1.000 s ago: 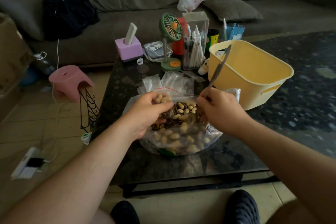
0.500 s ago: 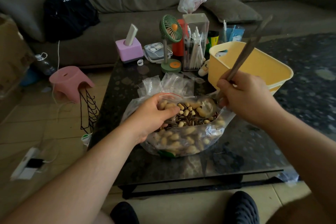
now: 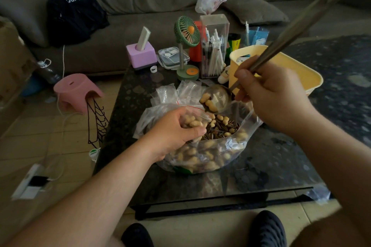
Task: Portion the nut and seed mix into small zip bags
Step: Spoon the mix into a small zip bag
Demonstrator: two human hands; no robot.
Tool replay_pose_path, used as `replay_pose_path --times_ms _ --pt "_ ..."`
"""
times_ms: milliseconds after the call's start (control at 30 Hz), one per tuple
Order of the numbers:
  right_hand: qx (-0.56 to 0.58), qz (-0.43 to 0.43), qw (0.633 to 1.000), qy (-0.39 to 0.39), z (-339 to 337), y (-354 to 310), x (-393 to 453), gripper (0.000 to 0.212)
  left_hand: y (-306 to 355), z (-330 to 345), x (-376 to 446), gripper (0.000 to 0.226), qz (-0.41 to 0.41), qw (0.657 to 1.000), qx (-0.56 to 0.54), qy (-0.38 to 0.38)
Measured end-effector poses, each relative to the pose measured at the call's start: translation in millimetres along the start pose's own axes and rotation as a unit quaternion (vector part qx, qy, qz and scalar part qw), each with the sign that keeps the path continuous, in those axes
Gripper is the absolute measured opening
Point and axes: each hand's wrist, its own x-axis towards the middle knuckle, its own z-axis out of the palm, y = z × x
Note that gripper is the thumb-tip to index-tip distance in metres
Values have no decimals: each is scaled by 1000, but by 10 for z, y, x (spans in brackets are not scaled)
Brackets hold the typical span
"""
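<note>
Scooping is underway: the right hand (image 3: 275,96) grips a ladle (image 3: 217,99) of peanuts, which next needs tipping into the small bag (image 3: 193,118) pinched by the left hand (image 3: 176,132).

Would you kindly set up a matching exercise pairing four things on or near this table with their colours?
Things:
1. fan
2. stool
3. basket
4. tissue box

Colours:
A. yellow
B. purple
C. green
D. pink

Pairs: 1-C, 2-D, 3-A, 4-B
</note>
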Motion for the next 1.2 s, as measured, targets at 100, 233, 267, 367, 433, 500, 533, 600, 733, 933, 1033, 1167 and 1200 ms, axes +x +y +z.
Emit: replay_pose_path --times_ms 100,233,267,367,433,500,533,600,733,933,1033,1167,1200 --pt "-3 5 1000 -3 28 40 6 7 -12 3 8 35 4 1000 7 -1" --pt "7 8 1000 2 36 68 5 7 -27 -2 18 35 -10 1000 20 2" --pt "0 -2 1000 -1 51 71 1 7 -27 4 21 35 -13 1000 20 4" --pt "-48 -63 997 -9 99 80 -10 9 -20 33 25 35 -15 1000 19 4" --pt "-69 -100 993 -4 122 96 -11 12 -27 42 25 35 -14 1000 18 1" --pt "-65 -111 992 -2 134 109 -6 16 -22 46 10 35 -14 1000 15 -5" --pt "-58 -111 992 -1 142 115 -5 17 -20 48 5 34 -18 1000 16 -5" --pt "-43 -107 993 -2 162 132 -6 16 -26 48 9 33 -30 999 25 1" --pt "-42 -96 995 -4 171 149 -7 12 -6 57 -7 36 -48 999 16 1" --pt "1 27 1000 7 182 163 20 8 8 61 -16 37 -32 999 35 -6" --pt "98 128 987 17 146 184 54 9 35 60 -38 34 -38 999 27 -5" --pt "88 141 985 39 63 246 76 11 109 -20 -46 32 -47 999 -14 -12" --pt "72 134 988 40 44 265 73 11 131 -53 -47 33 -46 998 -34 -15"
